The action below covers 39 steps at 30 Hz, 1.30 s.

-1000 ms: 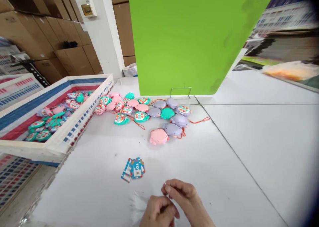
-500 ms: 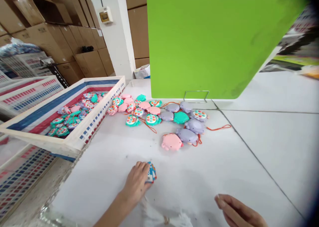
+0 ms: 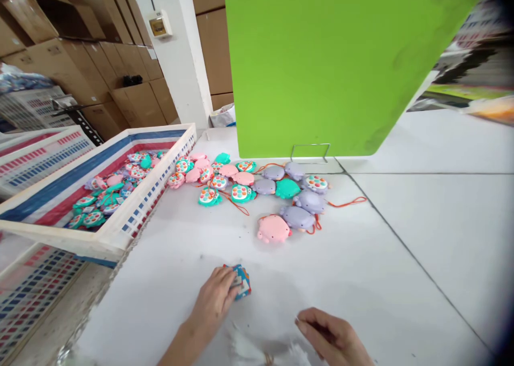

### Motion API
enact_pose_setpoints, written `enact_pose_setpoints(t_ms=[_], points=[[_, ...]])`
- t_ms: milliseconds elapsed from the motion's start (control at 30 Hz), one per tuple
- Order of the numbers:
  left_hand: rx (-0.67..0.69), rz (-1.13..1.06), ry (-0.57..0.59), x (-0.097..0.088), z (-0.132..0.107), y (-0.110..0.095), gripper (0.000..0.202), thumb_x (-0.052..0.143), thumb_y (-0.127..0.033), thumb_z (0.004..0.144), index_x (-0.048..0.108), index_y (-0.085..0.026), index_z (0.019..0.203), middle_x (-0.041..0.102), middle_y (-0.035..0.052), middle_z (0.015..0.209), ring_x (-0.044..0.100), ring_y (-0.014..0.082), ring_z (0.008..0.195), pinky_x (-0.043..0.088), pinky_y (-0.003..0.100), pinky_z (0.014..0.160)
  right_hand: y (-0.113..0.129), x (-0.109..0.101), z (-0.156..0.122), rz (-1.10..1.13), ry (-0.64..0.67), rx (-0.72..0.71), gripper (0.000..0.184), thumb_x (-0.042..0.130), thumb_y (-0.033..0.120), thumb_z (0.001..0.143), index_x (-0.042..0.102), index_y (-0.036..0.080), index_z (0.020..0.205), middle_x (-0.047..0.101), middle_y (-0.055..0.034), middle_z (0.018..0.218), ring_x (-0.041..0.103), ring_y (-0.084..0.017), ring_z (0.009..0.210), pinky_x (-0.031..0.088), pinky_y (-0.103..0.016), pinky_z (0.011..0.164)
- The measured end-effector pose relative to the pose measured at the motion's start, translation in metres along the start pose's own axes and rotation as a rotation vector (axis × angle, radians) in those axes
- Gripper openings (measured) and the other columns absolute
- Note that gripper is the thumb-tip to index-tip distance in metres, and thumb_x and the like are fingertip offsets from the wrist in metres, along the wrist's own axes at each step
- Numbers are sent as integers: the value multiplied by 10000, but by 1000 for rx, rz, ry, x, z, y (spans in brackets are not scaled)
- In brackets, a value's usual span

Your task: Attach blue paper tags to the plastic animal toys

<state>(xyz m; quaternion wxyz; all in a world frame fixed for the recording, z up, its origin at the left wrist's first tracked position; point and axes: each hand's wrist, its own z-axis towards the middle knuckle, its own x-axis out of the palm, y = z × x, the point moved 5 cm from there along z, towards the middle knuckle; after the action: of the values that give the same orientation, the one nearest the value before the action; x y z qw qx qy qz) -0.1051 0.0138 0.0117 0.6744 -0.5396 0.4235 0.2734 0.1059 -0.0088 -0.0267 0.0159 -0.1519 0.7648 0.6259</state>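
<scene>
My left hand [image 3: 213, 300] rests on the white table [image 3: 401, 259] with its fingertips pinched on a small stack of blue paper tags [image 3: 240, 281]. My right hand [image 3: 333, 338] hovers low near the front edge, fingers curled and pinched together on something too thin to make out. Between the hands lies a bundle of thin white strings [image 3: 257, 351]. Farther back is a pile of pink, teal and purple toy animals [image 3: 257, 186] with orange cords; a pink one [image 3: 273, 229] lies nearest.
A white crate with blue and red stripes [image 3: 120, 226] holding more toys sits at the left edge. A green divider board [image 3: 321, 60] stands behind the pile on a wire foot. Cardboard boxes are stacked at the back left.
My right hand has moved left, back toward the strings, and its fingers have curled in. My left hand stays on the tags, which have shifted slightly. A second ago both hands were together at the strings.
</scene>
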Motion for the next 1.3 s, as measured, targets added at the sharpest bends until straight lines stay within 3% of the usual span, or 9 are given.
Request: enact_pose_setpoints(t_ms=[133, 267, 367, 467, 533, 600, 700, 900, 1300], points=[[-72, -45, -173, -15, -1, 5, 294, 297, -259, 877, 577, -175, 913, 606, 66, 864, 544, 183, 823, 445, 314, 762, 12, 7, 3, -1, 27, -13, 405, 442, 559, 732, 497, 169, 639, 325, 50, 497, 332, -87, 486, 279, -210, 481], [-264, -259, -388, -31, -5, 20, 322, 364, -380, 840, 593, -157, 803, 574, 32, 642, 536, 165, 614, 424, 263, 591, 21, 16, 7, 33, 70, 56, 418, 426, 593, 731, 477, 182, 679, 214, 81, 464, 206, -71, 441, 173, -208, 423], [-393, -589, -323, -23, -6, 18, 349, 424, -438, 798, 579, -138, 713, 527, 7, 515, 507, 142, 505, 398, 230, 490, 35, 22, 9, 49, 24, -7, 409, 465, 579, 715, 516, 174, 695, 224, 70, 494, 186, -75, 471, 147, -221, 432], [-416, -885, -220, -9, -4, -1, 338, 460, -442, 775, 556, -120, 734, 574, 31, 567, 527, 134, 494, 394, 213, 447, 48, 28, 12, 112, -12, -55, 406, 490, 567, 699, 536, 164, 683, 505, -9, 709, 255, -49, 442, 201, -224, 420], [-414, -985, -183, -1, -3, -16, 326, 491, -441, 755, 538, -119, 738, 583, 39, 593, 542, 136, 492, 390, 208, 428, 54, 33, 14, 144, 20, -75, 404, 491, 551, 705, 537, 152, 661, 553, -45, 838, 270, -38, 434, 205, -224, 408], [-402, -1037, -140, 6, -2, -29, 314, 525, -438, 729, 515, -125, 703, 565, 31, 570, 550, 140, 487, 396, 209, 425, 58, 34, 15, 112, 53, -105, 369, 487, 504, 730, 534, 147, 651, 526, -13, 673, 256, -52, 452, 198, -224, 422], [-378, -1071, -83, 11, -2, -45, 294, 551, -419, 710, 481, -137, 658, 537, 11, 521, 559, 142, 493, 408, 207, 445, 60, 31, 16, 19, 69, -134, 286, 473, 407, 760, 473, 160, 615, 386, 41, 519, 273, -77, 489, 223, -226, 461], [-339, -998, -106, 4, -4, -58, 259, 522, -390, 747, 482, -142, 687, 567, 16, 547, 564, 131, 510, 414, 200, 480, 66, 22, 10, 13, 58, -153, 216, 449, 273, 750, 375, 181, 569, 371, 47, 572, 276, -73, 496, 221, -226, 463], [-253, -802, -138, 4, -13, -57, 192, 474, -346, 814, 541, -168, 789, 600, 8, 641, 596, 139, 630, 434, 195, 561, 65, 24, 11, 114, 82, -120, 221, 444, 291, 738, 351, 184, 569, 393, 40, 583, 308, -75, 510, 235, -227, 476]])
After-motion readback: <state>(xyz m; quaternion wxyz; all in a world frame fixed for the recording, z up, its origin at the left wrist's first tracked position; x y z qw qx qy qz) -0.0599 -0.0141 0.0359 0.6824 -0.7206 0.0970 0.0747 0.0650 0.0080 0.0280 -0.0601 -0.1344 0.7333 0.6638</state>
